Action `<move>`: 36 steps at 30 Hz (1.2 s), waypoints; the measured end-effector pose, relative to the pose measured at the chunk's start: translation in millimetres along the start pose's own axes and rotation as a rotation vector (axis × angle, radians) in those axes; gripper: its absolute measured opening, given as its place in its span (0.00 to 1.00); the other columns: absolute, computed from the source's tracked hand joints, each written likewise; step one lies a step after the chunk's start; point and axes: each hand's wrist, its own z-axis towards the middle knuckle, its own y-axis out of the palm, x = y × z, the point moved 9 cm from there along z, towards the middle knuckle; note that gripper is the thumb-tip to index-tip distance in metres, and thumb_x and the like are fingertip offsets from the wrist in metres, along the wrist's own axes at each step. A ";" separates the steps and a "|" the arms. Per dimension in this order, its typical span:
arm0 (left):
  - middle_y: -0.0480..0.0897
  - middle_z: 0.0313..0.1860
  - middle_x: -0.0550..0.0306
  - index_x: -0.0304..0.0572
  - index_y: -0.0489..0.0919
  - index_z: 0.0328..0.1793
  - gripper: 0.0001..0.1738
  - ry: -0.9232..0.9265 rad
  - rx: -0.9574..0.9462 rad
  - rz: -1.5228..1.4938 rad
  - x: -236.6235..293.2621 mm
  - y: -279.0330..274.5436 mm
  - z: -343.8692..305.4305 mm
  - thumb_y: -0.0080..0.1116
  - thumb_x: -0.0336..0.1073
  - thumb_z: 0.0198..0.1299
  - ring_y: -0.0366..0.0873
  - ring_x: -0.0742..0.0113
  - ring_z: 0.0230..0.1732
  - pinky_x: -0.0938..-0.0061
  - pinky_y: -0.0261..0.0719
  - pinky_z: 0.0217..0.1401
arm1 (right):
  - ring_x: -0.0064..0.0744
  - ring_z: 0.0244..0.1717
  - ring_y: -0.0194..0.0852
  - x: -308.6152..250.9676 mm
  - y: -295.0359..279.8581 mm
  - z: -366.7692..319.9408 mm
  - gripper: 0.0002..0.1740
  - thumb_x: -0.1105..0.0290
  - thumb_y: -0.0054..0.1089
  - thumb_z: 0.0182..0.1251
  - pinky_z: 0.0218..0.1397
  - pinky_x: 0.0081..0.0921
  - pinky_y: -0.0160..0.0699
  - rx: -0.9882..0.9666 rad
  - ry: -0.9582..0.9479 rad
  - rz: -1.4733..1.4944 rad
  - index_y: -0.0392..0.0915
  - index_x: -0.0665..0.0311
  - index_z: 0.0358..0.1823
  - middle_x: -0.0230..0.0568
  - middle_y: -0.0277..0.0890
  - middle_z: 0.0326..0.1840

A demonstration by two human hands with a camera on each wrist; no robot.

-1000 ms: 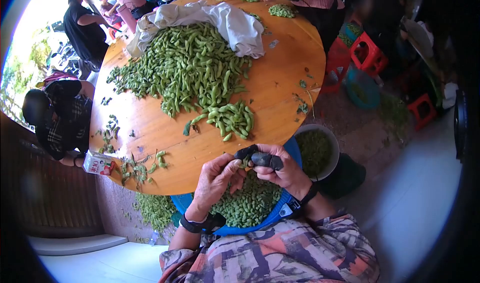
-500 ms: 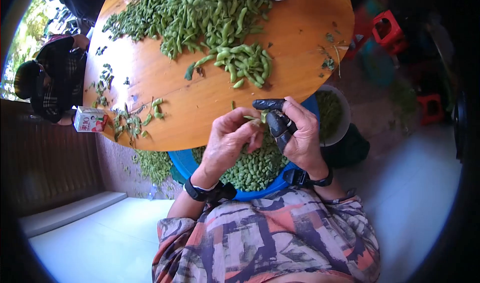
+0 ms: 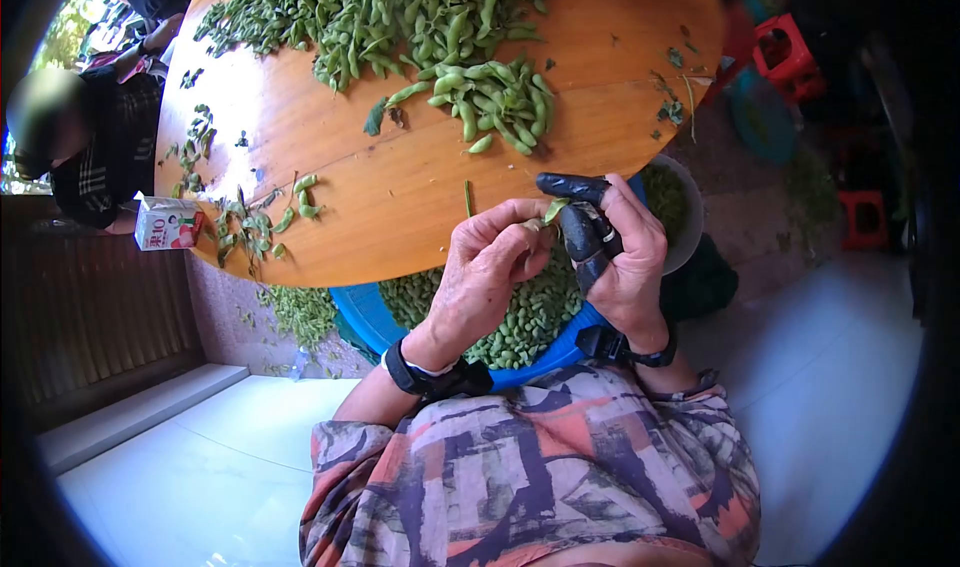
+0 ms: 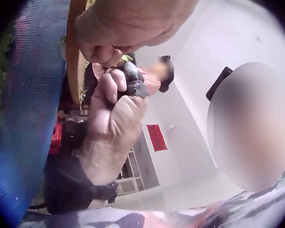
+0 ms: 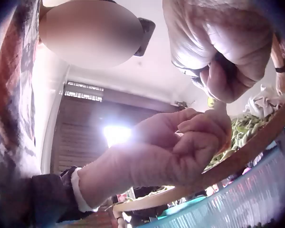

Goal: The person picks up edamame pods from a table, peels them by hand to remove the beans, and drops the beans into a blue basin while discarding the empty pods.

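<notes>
Both hands meet over the near edge of the round wooden table (image 3: 330,182). My left hand (image 3: 525,232) pinches one end of a green edamame pod (image 3: 553,210). My right hand (image 3: 580,217), with black covers on thumb and forefinger (image 3: 585,237), pinches the other end. The left wrist view shows the left hand (image 4: 109,50) curled above the right hand (image 4: 116,85). Seen from the right wrist, the left hand (image 5: 204,128) is curled below the right hand (image 5: 218,71). Under the hands sits a blue basin (image 3: 365,312) holding many pods.
A large heap of pods (image 3: 400,7) and a smaller pile (image 3: 495,102) lie on the table. Loose pods and stems (image 3: 250,227) and a small carton (image 3: 163,223) sit at its left edge. A white bucket (image 3: 693,237) and red stools (image 3: 785,57) stand to the right. A seated person (image 3: 90,137) is at the left.
Both hands have risen from over the basin to the table edge, and a green pod now shows between their fingers. The head view has tilted down, so the far side of the table is out of frame.
</notes>
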 end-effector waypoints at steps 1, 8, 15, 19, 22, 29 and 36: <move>0.78 0.35 0.63 0.33 0.77 0.55 0.12 0.014 -0.002 0.022 -0.2 0.6 -0.6 0.52 0.30 0.69 0.66 0.81 0.28 0.86 0.62 0.29 | 0.46 0.35 0.76 -2.0 0.1 -0.7 0.14 0.78 0.59 0.59 0.38 0.31 0.75 0.000 -0.003 -0.001 0.80 0.67 0.47 0.46 0.72 0.34; 0.76 0.42 0.60 0.42 0.65 0.59 0.12 0.019 -0.027 0.145 4.1 7.6 -6.7 0.47 0.30 0.73 0.68 0.80 0.32 0.85 0.66 0.31 | 0.43 0.37 0.79 9.5 2.0 -11.4 0.16 0.78 0.61 0.57 0.42 0.29 0.77 -0.035 0.068 0.115 0.80 0.67 0.49 0.45 0.77 0.37; 0.79 0.35 0.59 0.42 0.66 0.51 0.06 0.042 -0.066 0.218 4.7 9.1 -8.3 0.49 0.31 0.73 0.69 0.78 0.25 0.85 0.64 0.25 | 0.39 0.39 0.82 18.0 10.0 -11.8 0.17 0.79 0.61 0.56 0.44 0.28 0.78 -0.166 0.126 0.273 0.79 0.68 0.50 0.46 0.80 0.38; 0.79 0.31 0.60 0.42 0.68 0.47 0.06 0.002 -0.005 0.227 2.0 5.6 -6.5 0.53 0.31 0.71 0.69 0.79 0.23 0.86 0.61 0.21 | 0.40 0.39 0.82 11.8 4.3 -11.0 0.17 0.80 0.61 0.57 0.44 0.28 0.78 -0.139 0.119 0.225 0.80 0.68 0.50 0.46 0.80 0.38; 0.78 0.25 0.61 0.39 0.74 0.41 0.08 -0.031 0.060 0.150 0.6 -6.6 -6.5 0.57 0.35 0.70 0.66 0.80 0.17 0.85 0.57 0.17 | 0.27 0.42 0.82 5.7 -1.5 -11.6 0.17 0.79 0.64 0.58 0.49 0.23 0.78 -0.068 0.058 0.079 0.81 0.68 0.51 0.38 0.83 0.42; 0.77 0.24 0.62 0.34 0.79 0.44 0.13 -0.020 0.031 0.197 1.3 0.8 -10.7 0.50 0.38 0.73 0.62 0.81 0.15 0.83 0.53 0.15 | 0.47 0.35 0.77 -14.6 3.4 -26.4 0.26 0.86 0.58 0.40 0.39 0.35 0.78 0.034 -0.126 -0.095 0.81 0.65 0.47 0.45 0.74 0.36; 0.79 0.27 0.62 0.33 0.80 0.52 0.13 -0.071 -0.035 0.206 -3.6 0.6 -16.0 0.50 0.35 0.73 0.70 0.77 0.21 0.84 0.63 0.21 | 0.29 0.29 0.76 2.1 13.9 -13.5 0.18 0.84 0.62 0.50 0.32 0.20 0.72 -0.160 -0.013 0.137 0.82 0.66 0.45 0.35 0.74 0.29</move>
